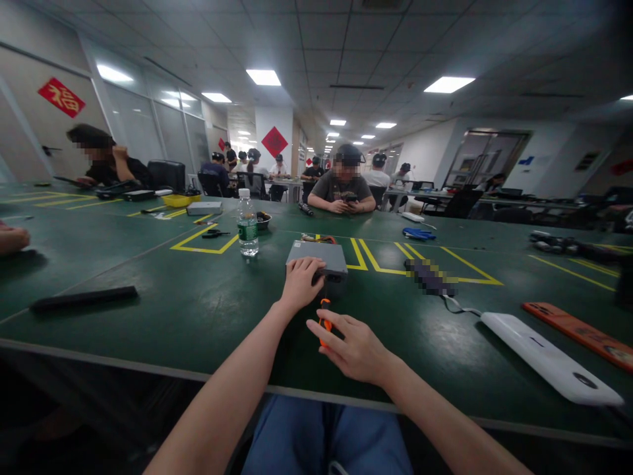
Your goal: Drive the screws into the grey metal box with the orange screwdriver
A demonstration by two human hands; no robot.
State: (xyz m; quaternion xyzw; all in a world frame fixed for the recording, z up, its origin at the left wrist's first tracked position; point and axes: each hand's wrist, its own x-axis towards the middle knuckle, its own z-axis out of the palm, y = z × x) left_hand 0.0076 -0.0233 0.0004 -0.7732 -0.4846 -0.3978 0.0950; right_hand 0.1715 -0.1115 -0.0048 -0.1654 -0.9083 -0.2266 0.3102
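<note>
A grey metal computer power supply (324,254) lies on the green table in front of me, with coloured cables at its far side. My left hand (301,282) holds its near left part, fingers over the top and thumb by the front face. In my right hand (353,346) is an orange and black screwdriver (325,323), its handle between the thumb and loosely spread fingers. The screwdriver points away from me at the power supply's near face; its tip is too small to make out.
A water bottle (248,224) stands beyond the power supply to the left, before a small bowl (263,220). A black bar (84,299) lies left. To the right are a white power bank (548,356) with a cable, an orange phone (578,330) and blue cable (418,233). People sit across the table.
</note>
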